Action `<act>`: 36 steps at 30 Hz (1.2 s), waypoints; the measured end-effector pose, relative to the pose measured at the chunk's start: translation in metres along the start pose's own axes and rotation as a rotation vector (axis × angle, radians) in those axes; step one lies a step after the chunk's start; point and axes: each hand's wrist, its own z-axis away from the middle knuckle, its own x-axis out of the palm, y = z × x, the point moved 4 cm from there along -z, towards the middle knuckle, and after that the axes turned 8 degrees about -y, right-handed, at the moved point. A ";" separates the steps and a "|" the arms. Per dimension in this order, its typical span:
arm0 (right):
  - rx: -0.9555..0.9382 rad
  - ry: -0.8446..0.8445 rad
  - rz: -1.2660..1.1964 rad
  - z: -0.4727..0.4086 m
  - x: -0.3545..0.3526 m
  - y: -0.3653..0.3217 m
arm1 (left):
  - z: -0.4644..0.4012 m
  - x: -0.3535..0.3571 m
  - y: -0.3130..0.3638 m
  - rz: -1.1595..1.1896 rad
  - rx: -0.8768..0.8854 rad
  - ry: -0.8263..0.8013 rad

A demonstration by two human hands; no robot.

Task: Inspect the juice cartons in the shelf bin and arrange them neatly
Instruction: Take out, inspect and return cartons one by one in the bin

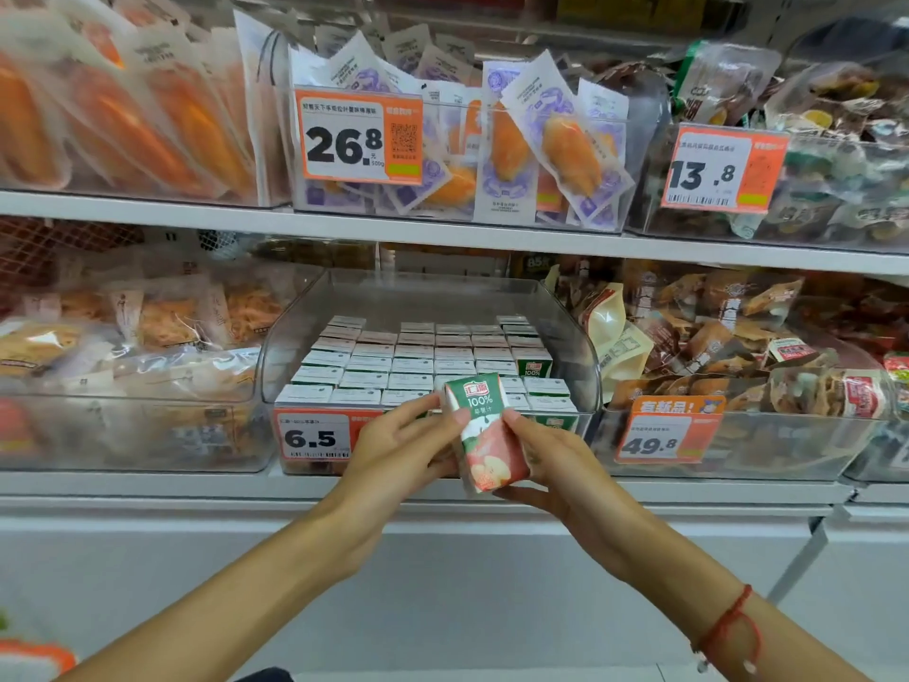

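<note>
Partly, hands (492,450) hide the 6.5 tag (315,438).

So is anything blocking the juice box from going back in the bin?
Nothing visible. Both hands, left and right, hold the carton just above the bin's open front wall.

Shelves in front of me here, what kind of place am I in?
Most likely a grocery or snack shop: orange price tags clipped to clear bins, bagged snacks alongside, and rows of juice cartons, one carton held in both hands.
</note>
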 end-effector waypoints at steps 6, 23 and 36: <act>0.035 0.055 0.091 -0.005 -0.001 0.001 | 0.002 -0.002 -0.001 -0.194 0.045 -0.071; -0.246 0.117 0.340 0.010 -0.004 -0.008 | -0.001 -0.012 -0.003 -0.091 0.140 0.170; -0.186 0.086 0.269 0.011 -0.009 -0.011 | -0.005 -0.011 0.001 -0.298 -0.018 -0.159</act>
